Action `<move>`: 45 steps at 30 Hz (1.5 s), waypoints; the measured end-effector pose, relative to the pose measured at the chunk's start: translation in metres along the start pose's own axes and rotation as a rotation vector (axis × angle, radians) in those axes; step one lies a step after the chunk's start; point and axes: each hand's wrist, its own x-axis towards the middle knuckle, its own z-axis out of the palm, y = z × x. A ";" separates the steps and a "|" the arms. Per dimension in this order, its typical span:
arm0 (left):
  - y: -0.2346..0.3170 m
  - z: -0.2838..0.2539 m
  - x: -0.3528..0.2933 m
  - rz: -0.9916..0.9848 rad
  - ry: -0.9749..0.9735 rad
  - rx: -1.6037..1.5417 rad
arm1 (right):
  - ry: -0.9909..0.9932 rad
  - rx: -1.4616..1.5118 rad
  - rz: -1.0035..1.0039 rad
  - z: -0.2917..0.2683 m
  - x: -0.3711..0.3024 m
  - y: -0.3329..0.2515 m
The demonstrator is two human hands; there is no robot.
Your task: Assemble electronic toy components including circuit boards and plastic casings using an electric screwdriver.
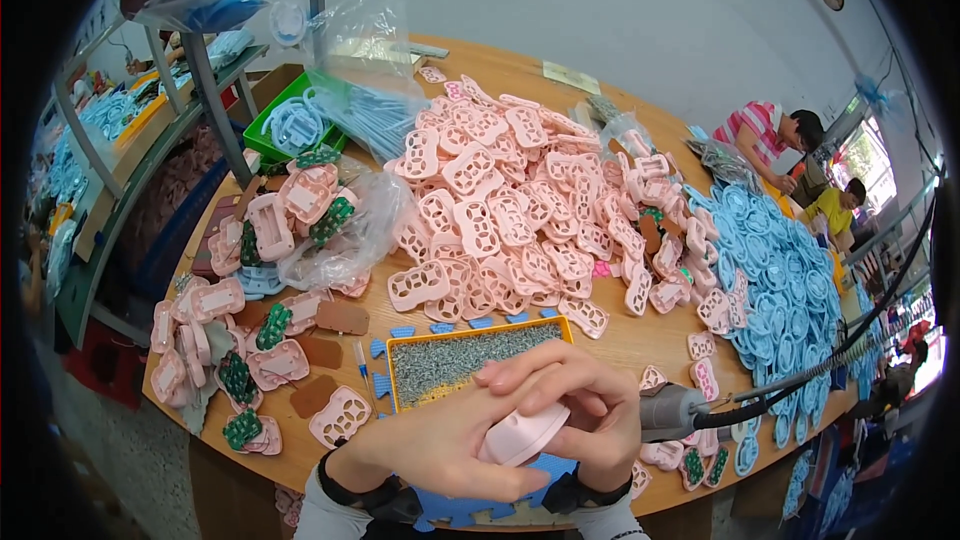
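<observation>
A pale pink rounded plastic casing [523, 436] is held between both my hands above the near edge of the table. My left hand [440, 445] closes around its left side. The bent fingers of my right hand [597, 410] grip it from the right, overlapping the left fingers at the top. Much of the casing is hidden by the fingers. Just beyond the hands lies a yellow tray [393, 370] filled with many small grey metal pieces, apparently screws. A grey cylindrical power tool [668, 412] with a black cable is beside my right hand.
A large heap of pink cut-out panels [500, 205] covers the table's middle. Pink shells with green circuit boards [238, 378] lie at left, near a green bin [262, 135]. Blue plastic parts [775, 290] pile up at right. A person in a striped shirt [750, 130] works beyond.
</observation>
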 end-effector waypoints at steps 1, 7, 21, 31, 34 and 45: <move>0.001 0.001 0.000 0.013 0.018 0.005 | 0.008 0.003 0.049 -0.001 0.000 -0.002; -0.006 -0.005 0.005 -0.239 -0.082 0.088 | -0.032 -0.525 -0.016 -0.010 0.002 -0.016; 0.014 0.006 0.007 0.223 0.502 0.805 | 0.440 -0.268 -0.263 -0.003 -0.001 0.007; 0.005 0.002 0.010 0.424 0.503 1.102 | 0.327 -0.460 -0.241 0.007 -0.004 -0.006; 0.004 0.004 0.013 0.466 0.505 1.062 | 0.387 -0.403 -0.271 0.009 -0.003 -0.004; -0.003 0.005 0.014 0.552 0.558 1.099 | 0.349 -0.271 -0.313 0.007 -0.006 0.005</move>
